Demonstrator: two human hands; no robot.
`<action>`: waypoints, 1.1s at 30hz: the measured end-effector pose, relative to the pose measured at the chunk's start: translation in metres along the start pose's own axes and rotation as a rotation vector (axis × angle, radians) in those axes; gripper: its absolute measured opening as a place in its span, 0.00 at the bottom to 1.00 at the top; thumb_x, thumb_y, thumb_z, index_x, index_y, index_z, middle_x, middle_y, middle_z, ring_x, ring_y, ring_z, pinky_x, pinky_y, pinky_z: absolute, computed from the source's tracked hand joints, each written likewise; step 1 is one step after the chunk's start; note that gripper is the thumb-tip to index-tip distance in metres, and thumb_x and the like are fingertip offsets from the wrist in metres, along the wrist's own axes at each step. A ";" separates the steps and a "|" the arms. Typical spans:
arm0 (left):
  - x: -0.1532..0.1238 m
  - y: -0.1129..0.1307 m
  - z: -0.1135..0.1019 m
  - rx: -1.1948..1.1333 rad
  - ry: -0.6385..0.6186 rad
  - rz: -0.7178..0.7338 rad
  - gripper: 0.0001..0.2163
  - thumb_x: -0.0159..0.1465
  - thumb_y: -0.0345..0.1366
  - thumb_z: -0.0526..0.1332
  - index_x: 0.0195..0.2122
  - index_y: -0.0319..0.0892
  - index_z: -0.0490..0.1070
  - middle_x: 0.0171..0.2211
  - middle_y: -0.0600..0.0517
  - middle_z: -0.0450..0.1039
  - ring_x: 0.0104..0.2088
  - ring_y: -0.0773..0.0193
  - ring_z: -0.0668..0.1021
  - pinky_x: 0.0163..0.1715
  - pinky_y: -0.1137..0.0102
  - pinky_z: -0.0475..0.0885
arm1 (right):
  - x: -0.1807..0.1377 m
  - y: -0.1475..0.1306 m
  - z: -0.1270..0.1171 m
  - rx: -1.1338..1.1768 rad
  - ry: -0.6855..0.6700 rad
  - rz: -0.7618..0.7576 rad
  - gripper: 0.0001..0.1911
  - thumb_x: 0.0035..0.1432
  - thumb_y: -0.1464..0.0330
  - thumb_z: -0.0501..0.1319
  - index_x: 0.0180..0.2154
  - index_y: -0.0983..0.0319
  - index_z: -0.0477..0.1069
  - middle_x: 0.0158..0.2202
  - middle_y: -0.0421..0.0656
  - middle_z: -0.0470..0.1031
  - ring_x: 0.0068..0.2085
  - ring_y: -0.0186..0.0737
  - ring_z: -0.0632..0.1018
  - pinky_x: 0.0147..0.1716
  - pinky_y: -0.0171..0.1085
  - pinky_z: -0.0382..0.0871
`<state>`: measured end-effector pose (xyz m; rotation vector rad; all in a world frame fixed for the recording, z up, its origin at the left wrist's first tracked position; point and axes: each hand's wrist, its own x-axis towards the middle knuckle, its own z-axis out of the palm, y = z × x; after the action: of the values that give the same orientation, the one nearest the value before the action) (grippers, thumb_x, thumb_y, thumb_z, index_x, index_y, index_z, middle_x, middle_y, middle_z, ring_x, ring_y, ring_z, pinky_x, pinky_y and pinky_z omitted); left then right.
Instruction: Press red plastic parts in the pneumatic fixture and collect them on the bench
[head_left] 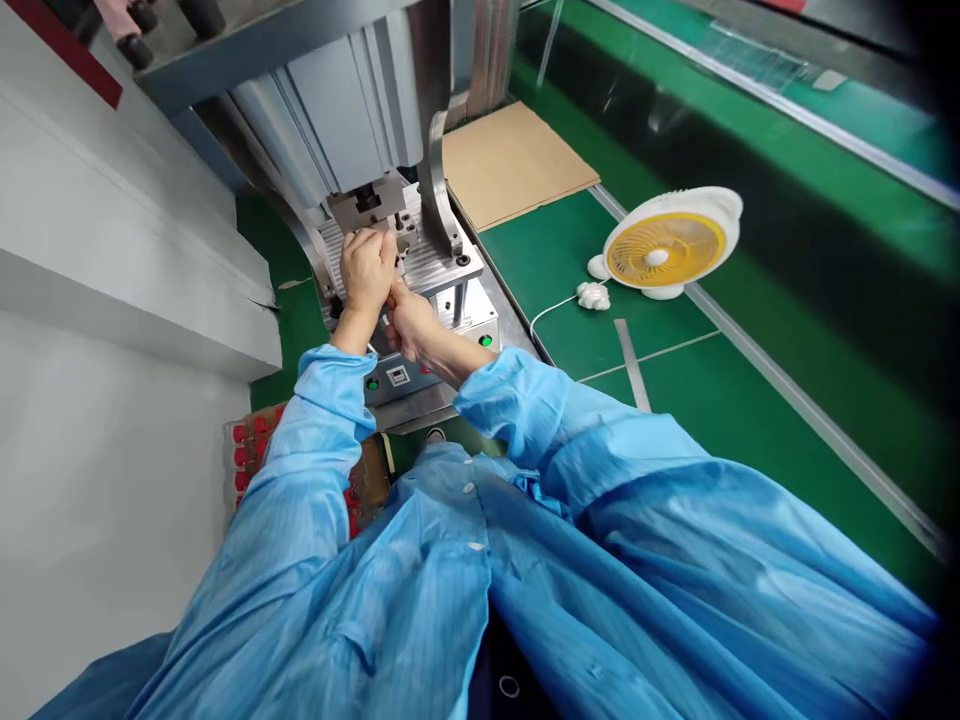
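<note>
My left hand [366, 268] is closed, knuckles up, at the front of the press bed, right below the tool head [367, 203] of a bench press [345, 110]. Just beside and below it, my right hand [414, 322] is closed too, its thumb side touching the left hand. Whatever the fingers hold is hidden by the hands. A metal fixture block [406, 232] sits on the ribbed metal bed plate [469, 262] right behind my hands. Under them, the press's front panel carries a green button [485, 341] and a small display [397, 376].
A white and yellow fan [667, 245] and its bundled white cord [593, 295] rest on the green surface at right. Behind lies a cardboard sheet [517, 165]. Low at left, a tray holds several red-topped parts [241, 457]. A white wall [112, 430] bounds the left side.
</note>
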<state>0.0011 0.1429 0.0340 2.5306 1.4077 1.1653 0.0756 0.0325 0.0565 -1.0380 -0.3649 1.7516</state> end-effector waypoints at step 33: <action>-0.007 0.010 -0.014 0.015 0.025 -0.044 0.19 0.75 0.40 0.50 0.29 0.45 0.73 0.37 0.45 0.79 0.42 0.56 0.77 0.51 0.61 0.67 | -0.013 -0.010 -0.006 0.142 -0.108 0.248 0.28 0.75 0.48 0.48 0.26 0.57 0.50 0.13 0.28 0.47 0.12 0.27 0.47 0.09 0.27 0.40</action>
<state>-0.0027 0.1273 0.0436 2.4900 1.4757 1.1881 0.0879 0.0240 0.0657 -0.9190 -0.1807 2.0303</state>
